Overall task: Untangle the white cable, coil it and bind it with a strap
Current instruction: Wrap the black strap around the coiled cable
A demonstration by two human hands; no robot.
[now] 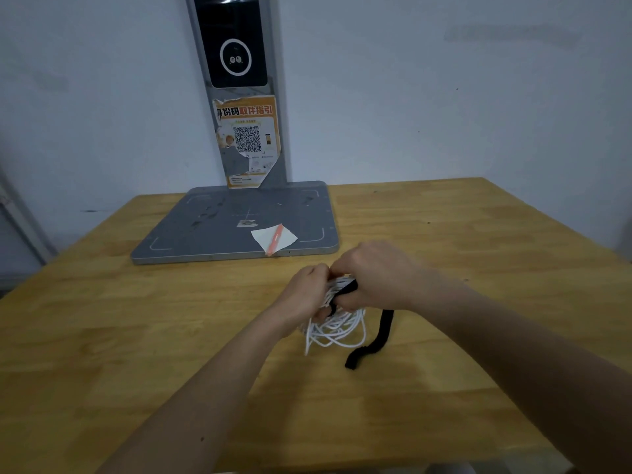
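Worktop (pixel 102 336): cable (pixel 337 328) centre, strap (pixel 371 347) trailing to its right; scanner base (pixel 219 227) behind, paper (pixel 273 238) on it.

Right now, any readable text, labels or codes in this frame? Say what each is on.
"身份码取件指引": header of the torn orange sticker on the grey stand's post.
QR code on that sticker: visible, not decodable.
Small print beneath it: too blurred to read.
Small label on the grey base plate: too blurred.
White card: no text visible.

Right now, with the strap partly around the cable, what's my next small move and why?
Probably pull the black strap tail around the white cable bundle: both hands, left hand and right hand, pinch the top, but the tail trails loose on the table.
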